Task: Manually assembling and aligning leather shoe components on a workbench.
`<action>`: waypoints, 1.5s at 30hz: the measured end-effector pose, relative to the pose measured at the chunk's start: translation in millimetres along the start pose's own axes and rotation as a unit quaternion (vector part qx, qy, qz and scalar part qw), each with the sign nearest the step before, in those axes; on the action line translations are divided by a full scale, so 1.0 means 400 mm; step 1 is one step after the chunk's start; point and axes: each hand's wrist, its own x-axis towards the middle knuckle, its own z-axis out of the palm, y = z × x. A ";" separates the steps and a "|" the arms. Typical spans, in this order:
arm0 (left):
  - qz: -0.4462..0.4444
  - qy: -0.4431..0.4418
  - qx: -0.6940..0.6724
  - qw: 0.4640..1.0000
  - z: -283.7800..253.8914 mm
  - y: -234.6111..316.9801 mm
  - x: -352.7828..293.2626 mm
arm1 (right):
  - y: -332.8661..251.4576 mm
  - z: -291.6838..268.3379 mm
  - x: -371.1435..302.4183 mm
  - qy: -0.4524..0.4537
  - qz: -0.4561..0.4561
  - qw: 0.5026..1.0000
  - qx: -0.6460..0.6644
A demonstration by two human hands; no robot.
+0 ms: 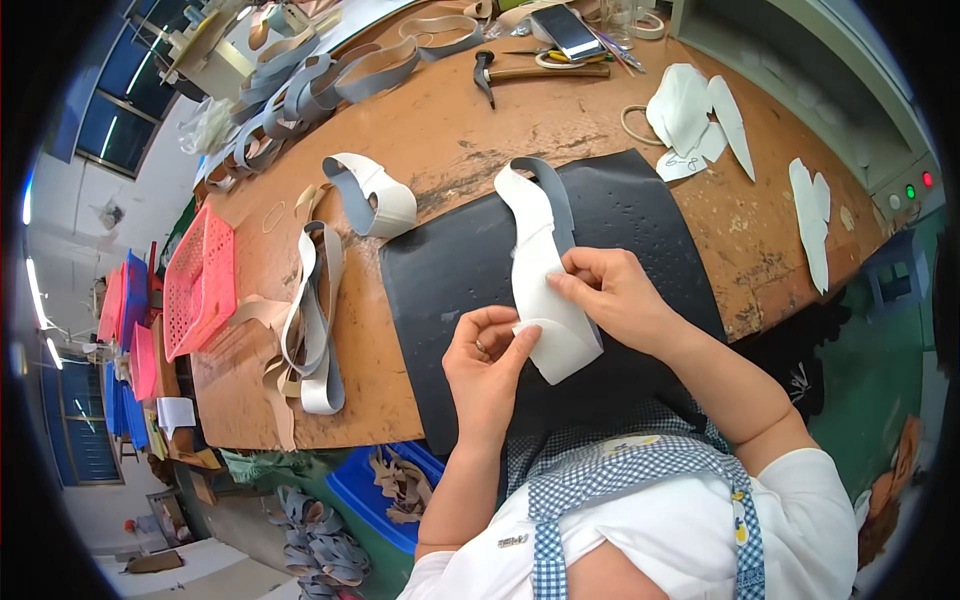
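- Blue-and-white checked fabric apron point(640, 473) over a white shirt point(808, 520), nearest the head camera.
- Left hand point(485, 368): thumb and fingers pinching the lower left edge of a white, grey-backed looped strip point(537, 255).
- Right hand point(617, 298): thumb and forefinger gripping the strip's right side.
- Strip: over a black rectangular mat point(445, 290) on the brown wooden table point(450, 130).
- Wood-handled, dark-headed hammer point(550, 73): beyond the mat.

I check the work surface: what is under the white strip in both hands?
The black mat shows around most of the white strip, brown table beyond its far end; the patch directly beneath is covered.
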 end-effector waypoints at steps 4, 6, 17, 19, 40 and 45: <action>0.151 0.078 0.171 0.970 0.018 0.002 -0.013 | 0.000 0.013 0.005 0.028 -0.012 0.999 0.012; 0.349 0.120 0.357 0.858 0.030 0.013 -0.022 | 0.020 0.013 0.021 0.026 -0.004 1.000 0.017; 0.010 0.024 -0.079 0.997 0.049 0.081 0.044 | 0.039 0.003 0.015 -0.112 0.169 0.922 0.329; -0.008 0.048 -0.103 0.993 0.034 0.062 0.089 | 0.052 0.001 -0.032 -0.110 0.097 0.932 0.331; 0.009 -0.033 0.036 0.999 0.021 0.052 0.072 | 0.035 0.035 -0.109 -0.077 0.025 0.979 0.189; -0.011 -0.022 0.020 1.000 0.014 0.046 0.064 | 0.047 0.047 -0.109 -0.062 0.039 0.975 0.208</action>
